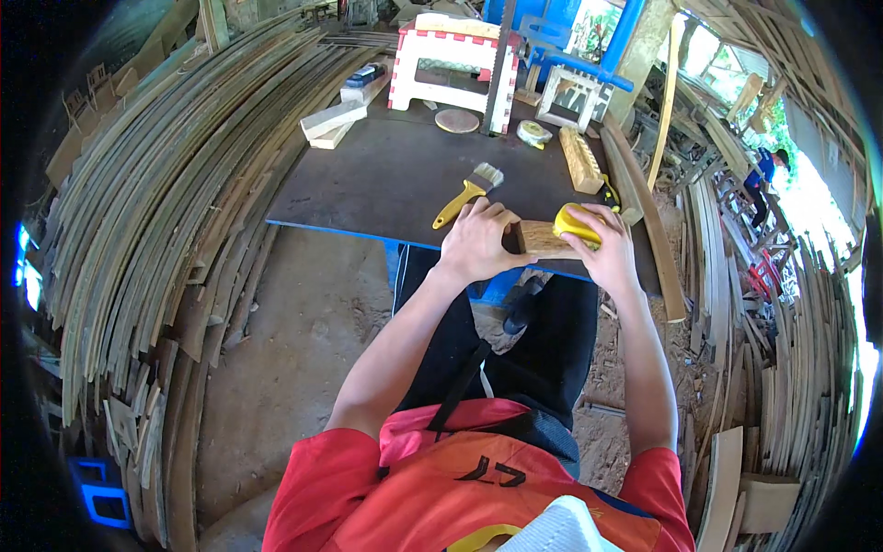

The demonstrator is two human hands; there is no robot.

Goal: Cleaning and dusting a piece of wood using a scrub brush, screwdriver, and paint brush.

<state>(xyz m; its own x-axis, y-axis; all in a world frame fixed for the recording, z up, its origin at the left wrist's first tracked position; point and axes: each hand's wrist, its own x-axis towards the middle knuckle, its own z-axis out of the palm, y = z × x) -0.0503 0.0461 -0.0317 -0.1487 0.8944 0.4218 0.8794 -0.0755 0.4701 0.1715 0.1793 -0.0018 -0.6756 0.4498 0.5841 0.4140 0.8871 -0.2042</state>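
At the near edge of the dark tabletop [372, 172], my left hand [483, 238] grips the left end of a wooden block [545, 241]. My right hand [603, 241] holds a rounded yellow tool [574, 224], perhaps a tape measure, against the block's right end; its exact kind is not clear. Just beyond my left hand lies a paintbrush [469, 193] with a yellow handle, bristles pointing away. A notched wooden block [581, 159] lies farther back on the right, with a partly hidden yellow and black tool [610, 193] beside it.
A white and red step stool [452, 62], an upright saw blade [500, 76], a round disc [457, 121], a tape measure [533, 133] and a frame [574, 96] stand or lie at the back. Wood offcuts [334, 121] lie back left. Stacked boards [172, 159] flank the table. A person [762, 179] is far right.
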